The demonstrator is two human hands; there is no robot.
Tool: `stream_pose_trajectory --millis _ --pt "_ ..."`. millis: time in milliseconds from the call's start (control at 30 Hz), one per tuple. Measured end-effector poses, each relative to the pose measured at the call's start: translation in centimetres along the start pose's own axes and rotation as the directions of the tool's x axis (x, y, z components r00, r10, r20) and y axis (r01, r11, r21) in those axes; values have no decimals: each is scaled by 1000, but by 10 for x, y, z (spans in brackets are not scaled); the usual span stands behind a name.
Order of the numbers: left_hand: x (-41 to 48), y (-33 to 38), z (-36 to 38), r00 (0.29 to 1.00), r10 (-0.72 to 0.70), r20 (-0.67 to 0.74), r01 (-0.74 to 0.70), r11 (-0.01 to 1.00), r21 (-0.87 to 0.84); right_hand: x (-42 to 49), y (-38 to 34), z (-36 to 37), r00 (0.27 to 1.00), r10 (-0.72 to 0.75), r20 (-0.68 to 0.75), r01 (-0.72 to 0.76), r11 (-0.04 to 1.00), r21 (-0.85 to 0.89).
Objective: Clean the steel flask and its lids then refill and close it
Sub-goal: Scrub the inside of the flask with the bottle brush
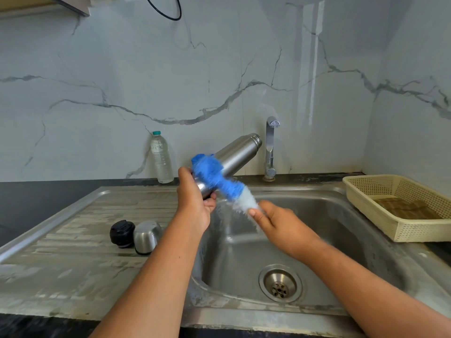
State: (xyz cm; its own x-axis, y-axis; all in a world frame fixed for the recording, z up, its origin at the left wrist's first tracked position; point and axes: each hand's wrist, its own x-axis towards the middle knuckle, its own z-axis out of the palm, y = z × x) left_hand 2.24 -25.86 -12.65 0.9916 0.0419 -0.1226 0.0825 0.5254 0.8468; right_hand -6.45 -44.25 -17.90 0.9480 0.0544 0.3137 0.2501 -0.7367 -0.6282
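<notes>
Left hand (195, 203) grips the flask (240, 152) base, mouth angled toward the tap (270, 147); right hand (280, 223) grips the brush (214, 176) across it

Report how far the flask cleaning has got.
Done: both lids are off, the black stopper and steel cap lying on the drainboard. In hand: the left hand holds the flask tilted over the sink while the right hand scrubs its outside with the blue brush. Left: rinsing, the lids (washed or not, cannot tell), refilling and closing.
</notes>
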Motion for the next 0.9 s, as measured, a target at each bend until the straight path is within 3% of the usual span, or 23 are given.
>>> stream_pose_trajectory --millis 67,233,367,500,667,800,900 --pt "2 1 0 1000 -19 0 19 1000 6 3 2 -8 996 41 -84 -40 999 15" --pt "2 0 -2 1000 -23 -9 23 999 44 -2 2 0 999 15 30 -14 999 -32" --pt "7 0 -3 1000 -19 -23 21 996 87 5 3 -4 998 38 -54 -39 999 -7" --pt "12 8 -9 998 10 -61 -6 998 67 -3 17 -10 997 79 13 -78 996 -51" --pt "13 -1 -3 998 44 -49 -34 982 187 11 8 -8 993 72 -96 -69 997 40" --pt "15 9 -9 996 66 -56 -55 981 185 2 21 -13 995 101 -17 -101 995 7" --pt "8 4 -3 996 87 -1 -84 960 266 7 19 -15 990 113 -81 -109 993 48"
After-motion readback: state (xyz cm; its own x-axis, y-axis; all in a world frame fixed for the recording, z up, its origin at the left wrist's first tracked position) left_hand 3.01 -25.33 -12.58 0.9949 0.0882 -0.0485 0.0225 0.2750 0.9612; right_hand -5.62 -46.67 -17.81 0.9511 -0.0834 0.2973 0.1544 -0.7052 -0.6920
